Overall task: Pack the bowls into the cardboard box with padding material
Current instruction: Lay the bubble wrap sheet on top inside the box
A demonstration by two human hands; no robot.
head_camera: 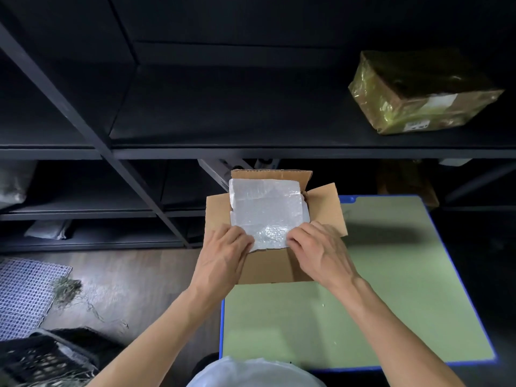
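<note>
An open cardboard box (275,268) stands at the far left corner of a green table with a blue edge (391,289). A sheet of bubble wrap (265,208) lies across the box's opening and hides whatever is inside; no bowl shows. My left hand (223,252) pinches the sheet's near left edge. My right hand (315,250) pinches the near right edge. Both hands sit over the box's front rim. The box flaps stand out to the left, right and back.
A dark metal shelf unit (251,152) rises behind the table, with a tape-wrapped parcel (418,93) on its upper right. On the wooden floor at left lie a white mesh mat (25,297) and a black crate (47,358). White plastic (254,372) shows at the bottom edge.
</note>
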